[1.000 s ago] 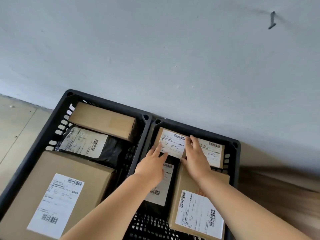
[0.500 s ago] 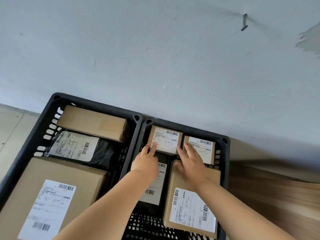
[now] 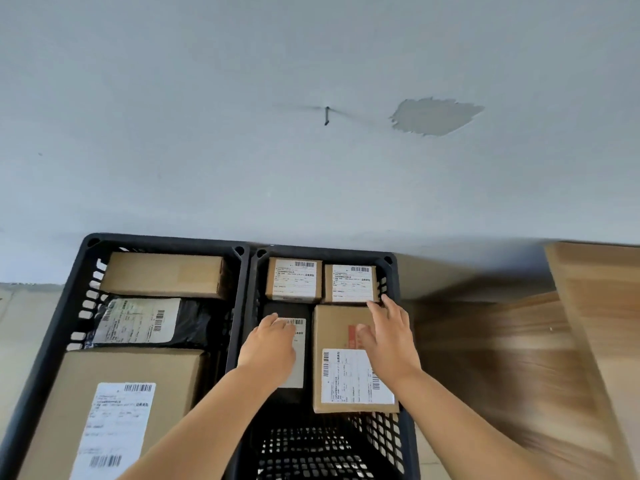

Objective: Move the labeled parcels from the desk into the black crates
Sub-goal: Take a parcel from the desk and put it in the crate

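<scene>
Two crates [image 3: 242, 271] holding parcels [image 3: 293, 284]

We see the wooden counter [image 3: 519, 358] smeared by blur, and our left hand [image 3: 268, 348] covers the black parcel's white label [image 3: 299, 355].

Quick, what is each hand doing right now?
Left hand: open, fingers on the black parcel.
Right hand: open, holding nothing, over the brown box.
</scene>
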The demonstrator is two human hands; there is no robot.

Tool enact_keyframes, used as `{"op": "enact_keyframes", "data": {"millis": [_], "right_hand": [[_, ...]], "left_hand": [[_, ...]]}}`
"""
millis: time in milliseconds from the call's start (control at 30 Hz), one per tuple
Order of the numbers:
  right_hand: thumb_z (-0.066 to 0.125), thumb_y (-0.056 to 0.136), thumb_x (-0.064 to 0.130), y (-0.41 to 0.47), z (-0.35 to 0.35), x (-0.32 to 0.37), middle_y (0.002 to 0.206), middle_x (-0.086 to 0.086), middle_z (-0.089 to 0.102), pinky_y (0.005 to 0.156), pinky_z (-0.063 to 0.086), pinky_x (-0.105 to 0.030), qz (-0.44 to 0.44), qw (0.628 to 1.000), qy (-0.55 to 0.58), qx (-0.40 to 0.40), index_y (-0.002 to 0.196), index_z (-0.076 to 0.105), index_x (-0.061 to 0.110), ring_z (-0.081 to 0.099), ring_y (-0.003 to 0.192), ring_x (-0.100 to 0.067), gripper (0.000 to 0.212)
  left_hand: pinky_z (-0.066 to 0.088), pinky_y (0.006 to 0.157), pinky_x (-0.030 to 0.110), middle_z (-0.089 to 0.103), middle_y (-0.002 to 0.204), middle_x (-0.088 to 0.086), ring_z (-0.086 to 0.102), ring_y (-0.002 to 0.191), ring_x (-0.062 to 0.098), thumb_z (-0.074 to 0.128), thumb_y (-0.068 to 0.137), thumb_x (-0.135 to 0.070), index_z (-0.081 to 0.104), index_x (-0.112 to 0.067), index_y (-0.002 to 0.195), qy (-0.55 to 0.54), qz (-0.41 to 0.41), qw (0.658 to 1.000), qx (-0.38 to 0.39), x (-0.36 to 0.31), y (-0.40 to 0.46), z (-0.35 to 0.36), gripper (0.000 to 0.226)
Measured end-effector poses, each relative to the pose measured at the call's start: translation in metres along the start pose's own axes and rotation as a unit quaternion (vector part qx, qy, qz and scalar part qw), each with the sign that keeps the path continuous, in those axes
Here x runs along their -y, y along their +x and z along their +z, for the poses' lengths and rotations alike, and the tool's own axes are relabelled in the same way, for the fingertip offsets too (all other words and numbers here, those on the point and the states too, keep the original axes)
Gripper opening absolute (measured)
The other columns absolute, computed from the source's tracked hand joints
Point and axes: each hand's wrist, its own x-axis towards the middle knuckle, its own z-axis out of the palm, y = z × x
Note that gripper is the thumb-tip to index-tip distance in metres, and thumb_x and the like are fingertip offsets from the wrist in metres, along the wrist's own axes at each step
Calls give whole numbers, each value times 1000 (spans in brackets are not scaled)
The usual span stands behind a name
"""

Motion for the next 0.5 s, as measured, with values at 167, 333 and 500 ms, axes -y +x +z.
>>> {"op": "enact_keyframes", "data": {"millis": [167,333,500], "right_hand": [[44,100,31,-42,-33,-2,158,3,14,116,22,-36,9,999,31,-38,146,34,21,3,146,-13,48],[51,98,26,-79,-65,-12,159,7,12,113,27,-31,19,997,69,-40,145,36,24,8,146,-11,49],[51,98,28,-122,-101,-33,159,8,10,113,28,-30,36,995,72,-60,149,30,22,12,146,-11,56]], "left_hand": [[37,105,32,47,141,-2,28,139,16,38,97,-17,41,-21,142,-51,10,998,-34,-34,-30,-26,46],[46,94,31,44,144,-3,35,135,15,42,96,-23,36,-26,145,-84,63,994,-31,-82,-52,-40,50],[48,88,29,53,137,-3,55,117,18,41,96,-22,44,-27,139,-91,104,990,-29,-138,-87,-44,43]]}}
